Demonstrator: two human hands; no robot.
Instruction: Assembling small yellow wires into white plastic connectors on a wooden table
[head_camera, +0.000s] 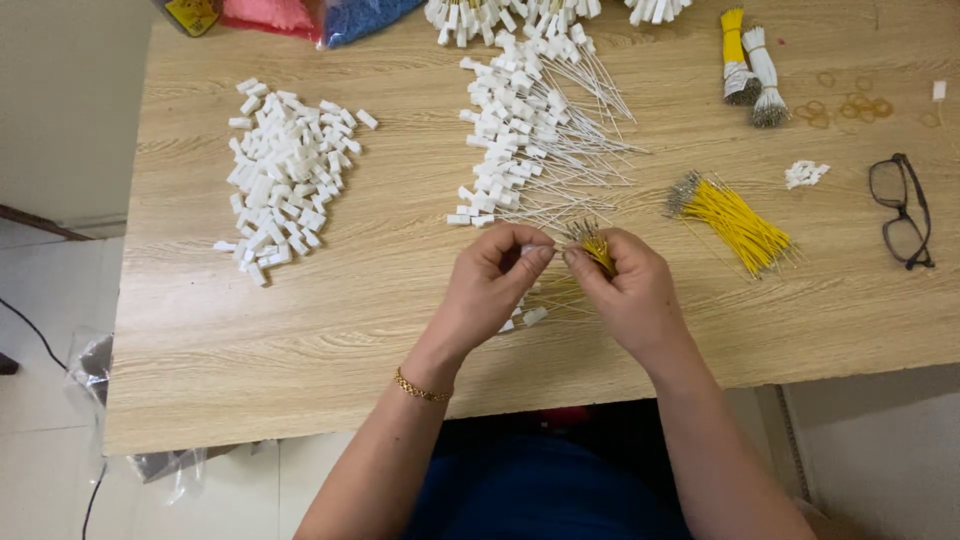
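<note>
My left hand (495, 283) pinches a small white plastic connector (535, 250) between thumb and forefinger. My right hand (630, 290) grips a small bunch of yellow wires (596, 245) with stripped metal ends, fingertips touching the left hand's. Another white connector (534, 316) pokes out below my left palm. Both hands hover over the wooden table (350, 320) near its front edge. A gold bracelet (420, 388) sits on my left wrist.
A heap of loose white connectors (285, 170) lies at the left. Connectors with thin wires attached (530, 135) pile up at centre back. Loose yellow wires (735, 215) lie right of my hands, bundled wires (750, 65) farther back, rubber bands (850, 105) and black glasses (903, 210) far right.
</note>
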